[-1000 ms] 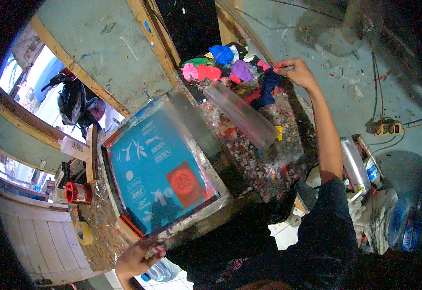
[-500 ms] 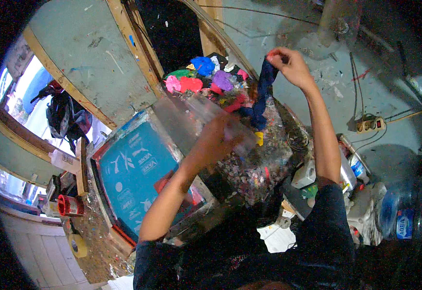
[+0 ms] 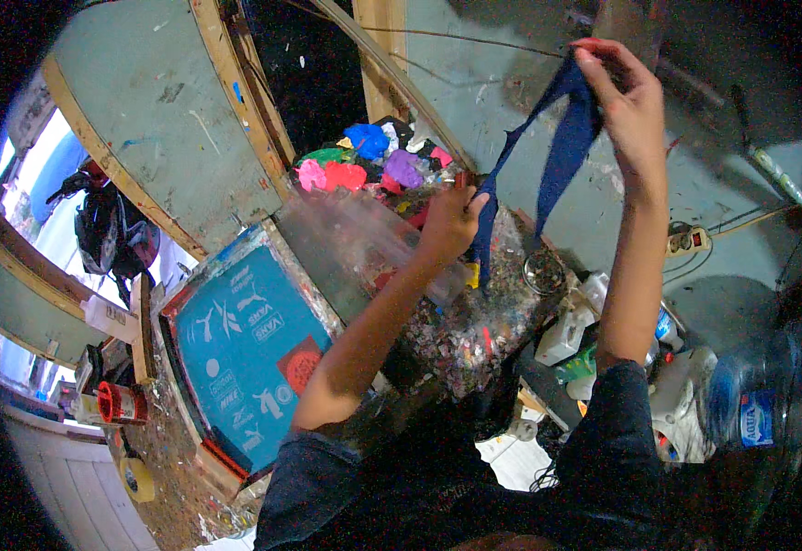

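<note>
My right hand [image 3: 628,119] is raised at the upper right, pinching a long navy cloth strip [image 3: 568,156] at its top, so that it hangs in two lengths. My left hand [image 3: 459,216], lower and further left, has its fingers closed on the left length, whose end hangs down over the cluttered work surface. Behind my left hand sits a pile of bright rags [image 3: 364,170] in pink, red, blue, green and purple. A clear plastic piece [image 3: 373,239] lies under my left forearm on the speckled, paint-caked surface [image 3: 460,344].
On the left are a teal printing screen [image 3: 235,358], a red tub [image 3: 122,402], a yellow tape roll [image 3: 136,477] and a window opening with black bags [image 3: 107,230]. On the right are a power strip [image 3: 687,241], assorted containers [image 3: 571,331] and a large blue water jug [image 3: 759,386].
My right hand has lifted the navy cloth up and to the right off the pile. My left hand has risen from the lower edge and closed on that cloth.
</note>
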`<control>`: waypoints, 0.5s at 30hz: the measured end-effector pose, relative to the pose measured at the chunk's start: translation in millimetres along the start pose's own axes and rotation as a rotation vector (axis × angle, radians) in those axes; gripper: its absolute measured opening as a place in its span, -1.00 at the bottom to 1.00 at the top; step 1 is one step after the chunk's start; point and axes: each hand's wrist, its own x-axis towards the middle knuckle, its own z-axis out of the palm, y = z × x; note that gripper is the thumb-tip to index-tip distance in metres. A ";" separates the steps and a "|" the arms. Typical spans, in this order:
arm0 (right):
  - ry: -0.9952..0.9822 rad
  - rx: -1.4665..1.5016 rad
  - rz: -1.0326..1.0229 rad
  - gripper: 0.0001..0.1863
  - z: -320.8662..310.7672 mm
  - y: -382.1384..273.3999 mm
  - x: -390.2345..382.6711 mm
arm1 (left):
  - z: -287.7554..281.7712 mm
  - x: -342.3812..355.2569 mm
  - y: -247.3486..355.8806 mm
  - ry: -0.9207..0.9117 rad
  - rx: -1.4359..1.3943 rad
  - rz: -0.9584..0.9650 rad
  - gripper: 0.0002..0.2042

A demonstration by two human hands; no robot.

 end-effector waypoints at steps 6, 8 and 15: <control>0.259 0.061 -0.104 -0.75 -30.8 -26.0 2.0 | -44.4 4.7 39.2 -0.070 -0.121 0.000 -0.87; 0.332 0.161 -0.107 -0.74 -31.4 -37.1 4.8 | -46.7 -8.7 64.4 0.066 0.051 0.231 -0.86; 0.448 0.495 0.085 -0.77 -27.7 -39.9 10.2 | -81.7 -85.3 163.3 -0.147 -0.147 -0.157 -0.87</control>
